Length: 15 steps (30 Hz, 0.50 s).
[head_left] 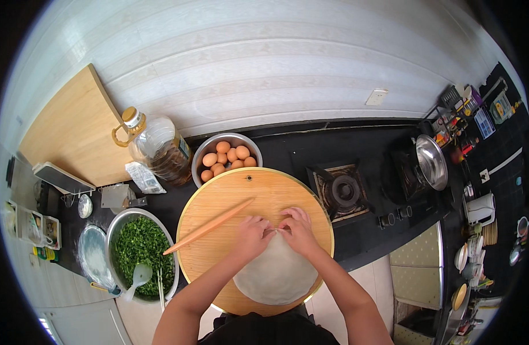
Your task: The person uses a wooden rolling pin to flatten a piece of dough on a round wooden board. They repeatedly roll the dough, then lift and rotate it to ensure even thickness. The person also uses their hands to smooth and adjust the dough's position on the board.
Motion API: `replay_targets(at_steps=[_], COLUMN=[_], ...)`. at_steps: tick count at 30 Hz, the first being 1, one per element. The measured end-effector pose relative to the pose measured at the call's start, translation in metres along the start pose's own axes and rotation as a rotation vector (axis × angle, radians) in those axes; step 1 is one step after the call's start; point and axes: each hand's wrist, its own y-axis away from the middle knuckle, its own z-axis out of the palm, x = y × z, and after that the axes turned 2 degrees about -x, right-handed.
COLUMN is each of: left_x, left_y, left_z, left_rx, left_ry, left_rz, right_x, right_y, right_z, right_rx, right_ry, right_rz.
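Fingers [274,230] of both hands pinched shut on the far edge of the dough sheet [277,275]; left hand [250,236] and right hand [299,231] touching. Dough lay on the round wooden board [218,264], rolling pin [210,226] left, bowl of chopped greens [140,248] further left on the tabletop [368,236].

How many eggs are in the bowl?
9 eggs show, all heaped in the metal bowl behind the round wooden board, beside the oil bottle. More may be hidden underneath.

Single head-worn fisheye view, straight down, close over round wooden board [256,195] and black counter [310,149].
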Motion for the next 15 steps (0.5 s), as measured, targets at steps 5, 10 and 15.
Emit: replay_targets(at_steps=[5, 10, 15], left_x=[-0.013, -0.012, -0.011], left_y=[-0.001, -0.001, 0.0], left_z=[0.016, 0.015, 0.017], left_rx=[0.058, 0.069, 0.092], left_ry=[0.015, 0.011, 0.01], left_rz=[-0.015, -0.03, -0.019], right_x=[-0.001, 0.02, 0.024], right_y=[-0.001, -0.001, 0.003], right_z=[0.005, 0.001, -0.01], right_rx=[0.142, 0.124, 0.074], right_ry=[0.066, -0.045, 0.006], right_rz=[0.105, 0.097, 0.092])
